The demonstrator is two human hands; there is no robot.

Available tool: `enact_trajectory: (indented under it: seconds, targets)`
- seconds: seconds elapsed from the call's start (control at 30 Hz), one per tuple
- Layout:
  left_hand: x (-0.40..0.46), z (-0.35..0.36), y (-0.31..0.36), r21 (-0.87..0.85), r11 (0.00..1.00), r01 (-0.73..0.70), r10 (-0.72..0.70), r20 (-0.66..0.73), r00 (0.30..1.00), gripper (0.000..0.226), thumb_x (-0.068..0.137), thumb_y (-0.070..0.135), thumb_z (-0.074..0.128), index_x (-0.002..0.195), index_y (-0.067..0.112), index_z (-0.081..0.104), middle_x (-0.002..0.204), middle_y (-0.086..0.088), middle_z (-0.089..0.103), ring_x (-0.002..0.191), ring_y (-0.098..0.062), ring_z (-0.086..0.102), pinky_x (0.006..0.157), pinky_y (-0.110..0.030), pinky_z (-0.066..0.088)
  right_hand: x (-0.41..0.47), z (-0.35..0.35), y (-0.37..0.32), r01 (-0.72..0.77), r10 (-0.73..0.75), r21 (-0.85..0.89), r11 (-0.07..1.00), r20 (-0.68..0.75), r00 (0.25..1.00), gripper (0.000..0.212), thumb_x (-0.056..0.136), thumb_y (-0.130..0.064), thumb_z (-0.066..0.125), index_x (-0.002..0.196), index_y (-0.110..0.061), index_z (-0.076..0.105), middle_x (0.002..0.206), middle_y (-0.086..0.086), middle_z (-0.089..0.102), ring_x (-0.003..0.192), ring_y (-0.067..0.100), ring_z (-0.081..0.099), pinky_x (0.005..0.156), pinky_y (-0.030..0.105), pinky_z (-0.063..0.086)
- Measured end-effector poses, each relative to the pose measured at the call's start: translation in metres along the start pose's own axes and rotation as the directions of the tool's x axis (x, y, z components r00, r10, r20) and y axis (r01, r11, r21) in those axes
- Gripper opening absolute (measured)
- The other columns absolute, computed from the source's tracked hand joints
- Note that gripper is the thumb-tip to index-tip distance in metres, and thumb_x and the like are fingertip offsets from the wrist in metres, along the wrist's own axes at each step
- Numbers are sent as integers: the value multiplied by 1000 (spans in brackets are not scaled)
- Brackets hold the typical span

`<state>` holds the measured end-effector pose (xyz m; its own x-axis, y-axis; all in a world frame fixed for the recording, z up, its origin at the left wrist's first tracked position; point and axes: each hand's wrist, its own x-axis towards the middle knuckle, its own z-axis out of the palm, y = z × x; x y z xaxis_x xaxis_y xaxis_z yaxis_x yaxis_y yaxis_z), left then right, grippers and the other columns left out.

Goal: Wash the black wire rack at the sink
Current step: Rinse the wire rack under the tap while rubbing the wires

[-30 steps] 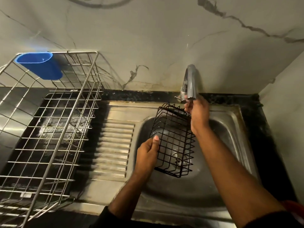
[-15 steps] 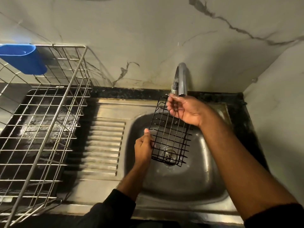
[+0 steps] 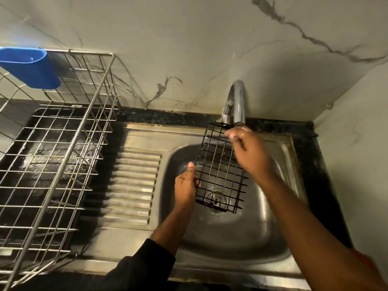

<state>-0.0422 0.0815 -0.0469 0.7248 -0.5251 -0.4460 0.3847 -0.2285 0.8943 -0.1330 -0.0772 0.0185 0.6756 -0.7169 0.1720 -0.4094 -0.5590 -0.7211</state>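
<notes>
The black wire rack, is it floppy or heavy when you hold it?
Probably stiff: the black wire rack keeps its straight grid shape though the left hand grips only one edge. Likely light, being mostly open gaps. Maybe slippery, since the right hand looks wet under the tap.

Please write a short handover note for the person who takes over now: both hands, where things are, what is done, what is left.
Left hand: grips the left edge of the black wire rack, held tilted over the sink basin.
Right hand: on the rack's upper part, just under the tap spout; grip unclear.
Done: rack brought under the tap. No water stream is clearly visible.
Left: rinse and rub it, then perhaps set it in the steel drying basket.
</notes>
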Motion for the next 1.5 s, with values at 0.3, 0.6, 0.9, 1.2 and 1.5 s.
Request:
enact_trajectory:
  seconds: [0.3,0.6,0.9,1.2,1.5]
  targets:
    - [-21,-3,17,65,998,15,-15,5,1000,48,100,49,53,64,18,51,54,5,43,44,-6,34,47,-23,32,-35,30,23,267,-63,-434,860,430,901,61,103,-53,10,156,-30,-7,164,-8,-15,151,13,-16,124,41,-8]
    - [-31,-2,21,114,991,-74,69,45,997,59,104,55,40,80,9,69,77,-7,73,71,-25,68,68,-33,55,-25,53,-24,319,-140,-454,832,385,912,63,103,-50,6,158,-20,-6,165,2,-14,152,20,-16,125,46,-3]
    - [-44,-9,18,131,990,-59,63,-24,998,50,104,47,44,65,17,52,57,2,48,53,-11,41,46,-18,35,25,16,36,-104,157,-423,900,92,983,59,106,-40,23,157,-11,20,165,15,11,153,31,6,125,49,10]
    - [-34,-18,8,112,991,-71,80,-76,994,50,105,46,44,72,9,50,63,-10,40,55,-15,33,42,-15,28,26,10,-11,-370,369,666,647,152,917,20,101,-10,53,114,-4,67,90,5,72,74,9,63,66,22,57]
    - [-29,-25,7,84,994,-63,66,-37,997,43,102,37,53,68,12,51,60,-4,41,55,-14,35,54,-25,32,21,-22,-8,-312,361,547,777,19,932,14,98,-7,58,103,-16,68,97,6,74,85,15,72,78,27,60]
